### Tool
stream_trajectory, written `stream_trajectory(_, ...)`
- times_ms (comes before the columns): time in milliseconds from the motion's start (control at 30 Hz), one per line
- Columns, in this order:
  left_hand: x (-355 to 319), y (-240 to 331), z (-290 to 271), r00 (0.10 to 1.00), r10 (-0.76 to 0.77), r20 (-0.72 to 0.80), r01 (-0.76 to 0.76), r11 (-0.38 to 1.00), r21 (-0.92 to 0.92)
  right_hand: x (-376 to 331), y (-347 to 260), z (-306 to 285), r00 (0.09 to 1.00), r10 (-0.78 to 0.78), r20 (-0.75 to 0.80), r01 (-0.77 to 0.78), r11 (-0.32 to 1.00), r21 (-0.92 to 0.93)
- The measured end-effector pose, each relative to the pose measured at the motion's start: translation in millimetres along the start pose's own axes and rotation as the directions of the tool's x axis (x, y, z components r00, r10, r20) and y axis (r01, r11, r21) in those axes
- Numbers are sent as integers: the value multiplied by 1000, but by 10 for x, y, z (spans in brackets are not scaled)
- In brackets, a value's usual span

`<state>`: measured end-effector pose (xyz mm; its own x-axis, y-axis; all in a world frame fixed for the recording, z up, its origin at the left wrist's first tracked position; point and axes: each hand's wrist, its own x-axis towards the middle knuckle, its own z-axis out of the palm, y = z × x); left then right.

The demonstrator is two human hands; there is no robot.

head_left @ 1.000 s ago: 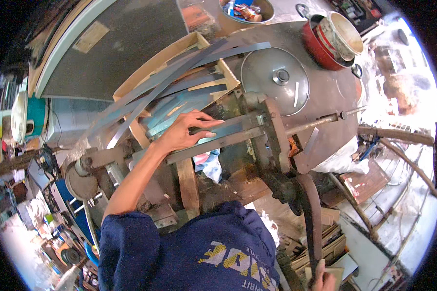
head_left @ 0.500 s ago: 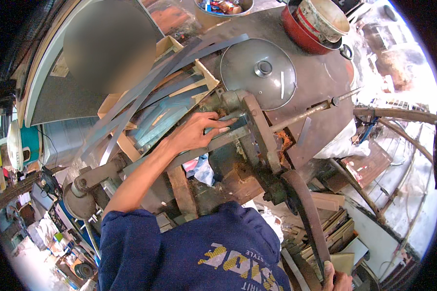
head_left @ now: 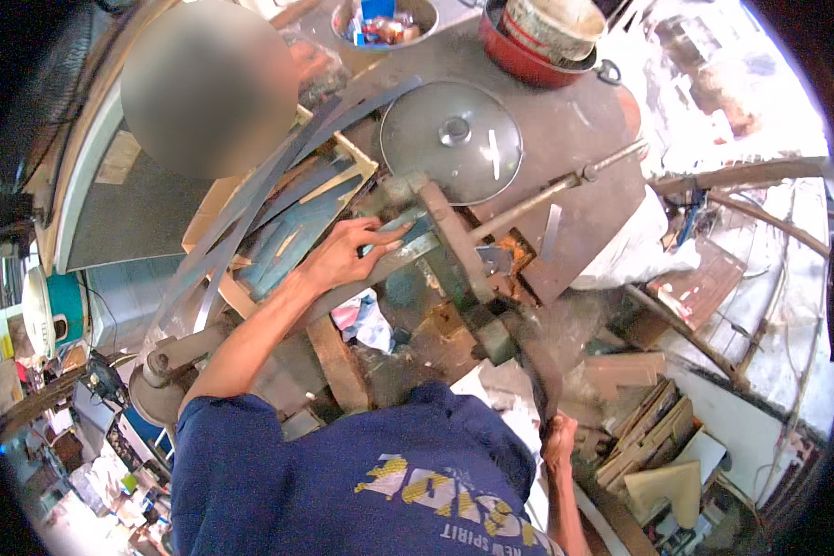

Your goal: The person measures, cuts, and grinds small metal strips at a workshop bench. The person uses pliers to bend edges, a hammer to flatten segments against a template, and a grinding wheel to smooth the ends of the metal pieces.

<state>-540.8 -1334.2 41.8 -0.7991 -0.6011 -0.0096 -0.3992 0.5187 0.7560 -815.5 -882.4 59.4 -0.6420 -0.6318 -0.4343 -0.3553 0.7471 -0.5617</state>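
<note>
My left hand (head_left: 347, 252) lies at the bed of a hand-lever metal shear. Its thumb and fingers press on a thin grey metal strip (head_left: 415, 225) beside the upright frame (head_left: 456, 243) of the shear. My right hand (head_left: 559, 439) is wrapped round the end of the long brown lever (head_left: 538, 369), low at the right of my body. Where the strip meets the blade is hidden by the frame. Beyond my left hand, a cardboard box (head_left: 357, 176) holds grey metal offcuts (head_left: 292, 236), with long metal strips (head_left: 267, 196) lying across it.
A glass pot lid (head_left: 451, 139) lies on the brown metal table (head_left: 591, 120), near a red pot (head_left: 535, 67) and a bowl of small packets (head_left: 385, 20). A rod (head_left: 537, 196) juts right from the shear. Wood scraps (head_left: 653, 431) are stacked at the lower right.
My right hand has swung the lever inward, and it now looks lower and shorter. The left hand stays on the strip by the frame. The whole view has shifted somewhat.
</note>
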Motion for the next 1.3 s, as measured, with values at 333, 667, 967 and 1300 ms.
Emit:
stream_trajectory(333,-152,1870,-145,945,-198,-262,90,923,-374,126,-266,-89,924,-244,-295,285,953,106)
stream_trajectory(667,-1091,4292,1957,394,381,837,474,696,-540,-2401,59,-1399,388,-328,-861,815,559,154)
stream_trajectory(967,-4674,5360,3750,-397,674,623,-599,324,-732,-6403,1239,873,-175,487,-856,283,857,430)
stream_trajectory(1300,-8079,5598,4192,-997,48,67,-37,473,-880,-8603,174,2784,-739,672,-57,302,405,863)
